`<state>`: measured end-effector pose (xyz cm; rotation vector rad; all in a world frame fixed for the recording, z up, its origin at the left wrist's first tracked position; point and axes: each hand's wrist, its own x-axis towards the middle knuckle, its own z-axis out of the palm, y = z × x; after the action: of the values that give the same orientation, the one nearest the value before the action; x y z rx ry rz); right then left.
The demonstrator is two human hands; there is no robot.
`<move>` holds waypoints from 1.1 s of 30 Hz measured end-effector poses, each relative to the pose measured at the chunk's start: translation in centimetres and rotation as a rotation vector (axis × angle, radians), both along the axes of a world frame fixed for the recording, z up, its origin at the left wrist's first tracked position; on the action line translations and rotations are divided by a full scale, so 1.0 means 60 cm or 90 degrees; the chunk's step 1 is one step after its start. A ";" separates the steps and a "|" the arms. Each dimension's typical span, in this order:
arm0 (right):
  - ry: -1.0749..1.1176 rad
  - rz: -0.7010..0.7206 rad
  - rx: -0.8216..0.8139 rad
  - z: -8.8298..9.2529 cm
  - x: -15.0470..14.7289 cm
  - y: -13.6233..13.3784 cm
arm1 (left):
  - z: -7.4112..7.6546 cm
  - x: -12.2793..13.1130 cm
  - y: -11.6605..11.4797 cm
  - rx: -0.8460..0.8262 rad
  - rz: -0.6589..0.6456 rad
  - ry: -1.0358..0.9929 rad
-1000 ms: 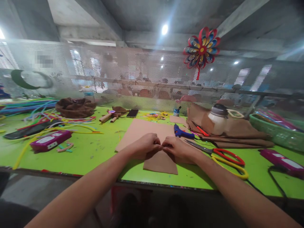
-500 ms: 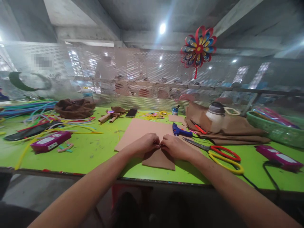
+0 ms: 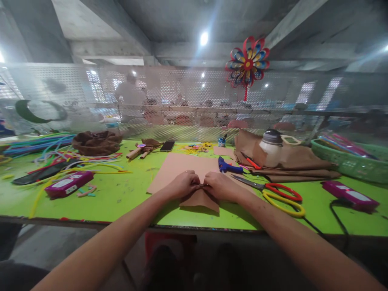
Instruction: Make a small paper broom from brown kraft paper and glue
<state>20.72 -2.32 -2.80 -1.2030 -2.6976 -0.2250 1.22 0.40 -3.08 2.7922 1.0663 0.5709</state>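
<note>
Close together near the table's front edge, my left hand (image 3: 184, 184) and my right hand (image 3: 220, 186) pinch the far edge of a small sheet of brown paper (image 3: 200, 201). That edge looks folded or rolled narrowly between the fingertips, and the near part of the sheet slopes down toward me. Beyond the hands lies a larger light-brown sheet (image 3: 176, 165), flat on the table. A blue glue gun (image 3: 228, 165) rests at its right side. Scissors with red and yellow handles (image 3: 266, 190) lie open beside my right forearm.
Folded brown paper (image 3: 303, 161), a jar with a grey lid (image 3: 271, 147) and a green basket (image 3: 354, 163) stand right. Purple power strips (image 3: 350, 195) lie on both sides. Pipe cleaners (image 3: 39, 145), a brown bundle (image 3: 97, 143) and a phone (image 3: 167, 146) lie left and behind.
The paper's far edge now shows as a narrow fold or roll between my fingertips, and its near edge has bowed upward. The view has shifted slightly.
</note>
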 end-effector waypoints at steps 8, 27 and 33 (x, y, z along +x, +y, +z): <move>0.018 0.024 -0.036 0.012 0.013 -0.009 | 0.006 -0.009 -0.005 -0.034 -0.026 -0.021; 0.007 0.053 -0.067 0.026 0.047 -0.031 | 0.010 -0.028 -0.016 -0.088 -0.057 -0.021; -0.018 0.019 -0.079 0.033 0.045 -0.034 | 0.007 -0.030 -0.016 -0.073 -0.048 -0.014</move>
<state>23.43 -4.36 -0.85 -1.1999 -2.7879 -0.0710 -0.59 -0.54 -2.64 2.7068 0.9538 0.5149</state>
